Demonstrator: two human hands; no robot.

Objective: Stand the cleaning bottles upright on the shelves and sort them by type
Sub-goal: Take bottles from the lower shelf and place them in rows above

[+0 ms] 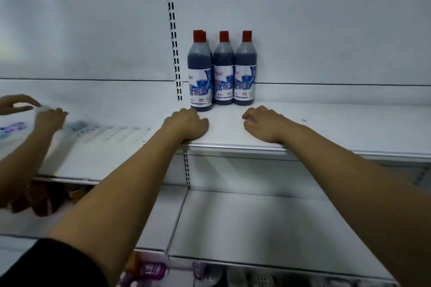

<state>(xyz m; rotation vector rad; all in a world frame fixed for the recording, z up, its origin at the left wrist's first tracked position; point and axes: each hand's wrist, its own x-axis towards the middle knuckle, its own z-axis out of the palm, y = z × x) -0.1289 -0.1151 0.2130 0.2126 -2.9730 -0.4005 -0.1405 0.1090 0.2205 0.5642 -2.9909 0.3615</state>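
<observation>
Several cleaning bottles stand upright in a tight group at the back of the upper shelf (326, 123). Each holds dark blue liquid and has a red cap and a white-and-blue label: a left bottle (200, 72), a middle bottle (224, 70) and a right bottle (244, 70). A fourth red cap shows just behind the left one. My left hand (186, 123) rests on the shelf just in front of the left bottle, fingers loosely curled, holding nothing. My right hand (263, 123) rests on the shelf to the right, also loosely curled and empty.
Another person's hands (49, 119) move, blurred, over the neighbouring shelf section at the left, on something white. A slotted upright (173, 42) divides the two sections. A lower shelf (256, 221) lies beneath, with pink and clear items (151, 270) below its front edge.
</observation>
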